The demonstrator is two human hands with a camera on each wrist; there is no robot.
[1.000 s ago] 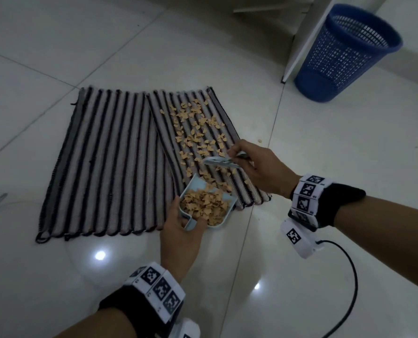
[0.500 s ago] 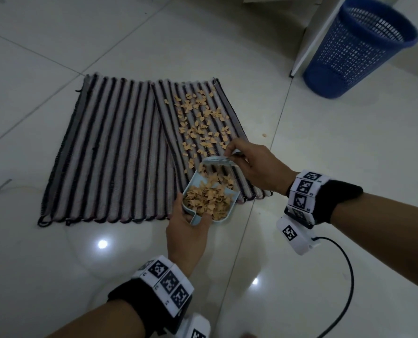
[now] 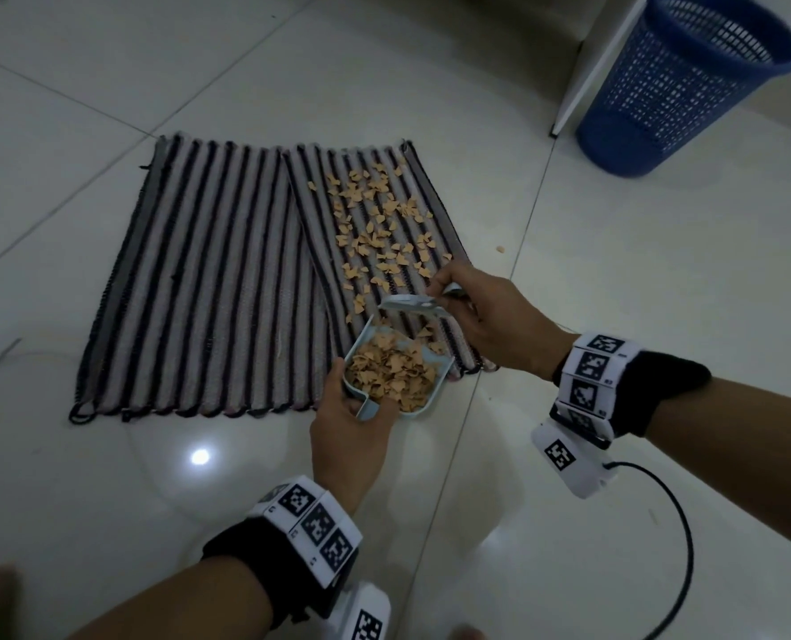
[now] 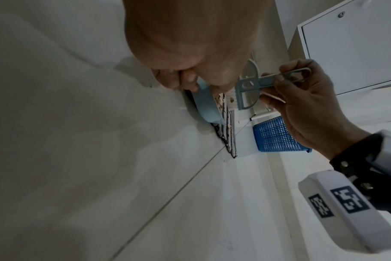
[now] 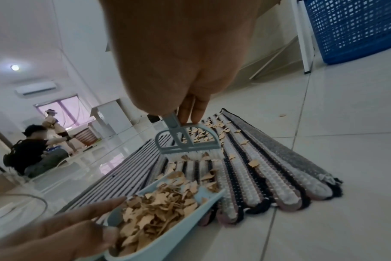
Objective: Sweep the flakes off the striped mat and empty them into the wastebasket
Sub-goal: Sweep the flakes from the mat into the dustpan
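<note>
A striped mat (image 3: 208,288) lies on the tiled floor, with several tan flakes (image 3: 375,224) scattered over its right half. My left hand (image 3: 352,427) grips the handle of a light-blue dustpan (image 3: 419,406) heaped with flakes, its mouth on the mat's near right edge. Just beyond the pan, my right hand (image 3: 486,316) pinches the handle of a small light-blue brush (image 3: 409,304). In the right wrist view the brush (image 5: 188,143) has its bristles down on the mat (image 5: 246,169) among flakes, just behind the dustpan (image 5: 167,234). A blue mesh wastebasket (image 3: 680,80) stands at the far right.
A white furniture leg (image 3: 592,71) stands just left of the wastebasket. One stray flake (image 3: 501,248) lies on the tiles right of the mat. A black cable (image 3: 675,547) runs from my right wrist. Two people (image 5: 33,151) are far back in the room.
The brush has drawn a little nearer to the dustpan's mouth, sweeping more flakes toward it. The pan has stayed at the mat's edge, and the head view has shifted slightly.
</note>
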